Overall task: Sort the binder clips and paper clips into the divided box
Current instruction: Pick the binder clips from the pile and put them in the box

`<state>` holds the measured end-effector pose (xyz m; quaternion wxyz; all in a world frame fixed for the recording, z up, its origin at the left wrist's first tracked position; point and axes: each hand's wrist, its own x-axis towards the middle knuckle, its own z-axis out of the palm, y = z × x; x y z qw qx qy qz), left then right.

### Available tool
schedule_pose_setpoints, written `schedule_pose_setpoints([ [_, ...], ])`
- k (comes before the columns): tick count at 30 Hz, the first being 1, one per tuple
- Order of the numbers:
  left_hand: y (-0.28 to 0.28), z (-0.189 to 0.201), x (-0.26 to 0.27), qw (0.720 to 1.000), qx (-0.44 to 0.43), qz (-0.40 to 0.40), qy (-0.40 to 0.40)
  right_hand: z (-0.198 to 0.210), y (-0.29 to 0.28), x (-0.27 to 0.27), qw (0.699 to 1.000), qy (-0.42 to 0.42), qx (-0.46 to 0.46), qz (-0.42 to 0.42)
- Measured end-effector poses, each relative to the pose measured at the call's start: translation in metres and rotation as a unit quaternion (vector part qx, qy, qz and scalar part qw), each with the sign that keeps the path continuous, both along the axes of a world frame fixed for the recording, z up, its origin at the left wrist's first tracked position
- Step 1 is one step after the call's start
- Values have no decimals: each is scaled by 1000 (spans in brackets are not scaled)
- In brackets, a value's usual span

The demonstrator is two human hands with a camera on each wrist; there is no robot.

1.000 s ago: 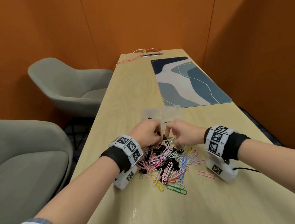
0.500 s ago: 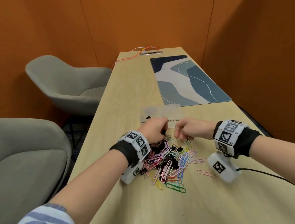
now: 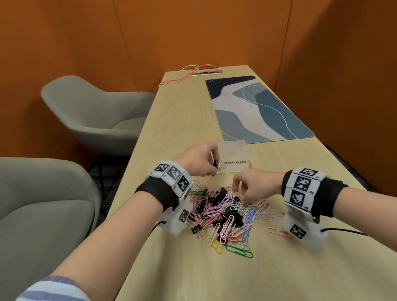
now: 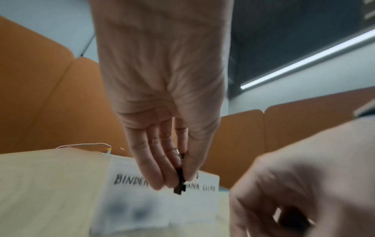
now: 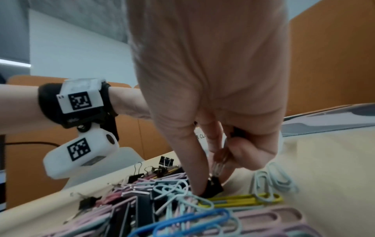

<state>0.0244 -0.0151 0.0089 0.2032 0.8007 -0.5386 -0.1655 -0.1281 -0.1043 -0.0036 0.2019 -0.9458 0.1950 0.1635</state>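
At centre frame in the head view we see the box [image 3: 232,156], a clear divided one, standing on the table [image 3: 208,285] just beyond the pile [image 3: 224,214] of mixed clips. Its near wall carries handwriting: "PAPER CLIPS" reads plainly on the right half, and in the left wrist view the left half shows "BINDER", the rest of that word hidden behind the fingers.

Our left hand [image 3: 199,160] is at the box's left half, left of centre in the head view. Its thumb and fingers pinch a black binder clip [image 4: 179,181] in front of the label; we cannot tell whether it is over the compartment or just before the wall.

Our right hand [image 3: 256,187] is low over the far edge of the pile, right of centre. Its fingers are curled and grip a second binder clip [image 5: 213,187] by its wire handles, the black body hanging at the pile's top.

Pink, blue, yellow and green paper clips lie tangled with black binder clips across the pile. In the upper right lies a blue patterned mat [image 3: 257,109], and grey chairs [image 3: 94,112] fill the left side.
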Motion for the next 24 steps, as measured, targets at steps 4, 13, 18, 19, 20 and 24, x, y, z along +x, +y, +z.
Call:
schedule_pose_setpoints([
  [4, -4, 19, 20, 995, -59, 78, -9, -1, -4, 4, 1000, 23, 18, -4],
  [13, -17, 11, 36, 992, 30, 84, -84, 16, -27, 13, 991, 78, 106, -35],
  [18, 3, 11, 34, 989, -36, 95, -107, 42, -36, 35, 961, 38, 252, -111],
  [19, 9, 11, 30, 988, -50, 94, -112, 46, -39, 43, 949, 7, 281, -145],
  [20, 16, 11, 26, 988, -51, 89, -117, 48, -41, 52, 936, -24, 302, -177],
  [24, 32, 4, 3, 992, 83, -16, -92, 49, -37, 87, 928, -93, 286, -220],
])
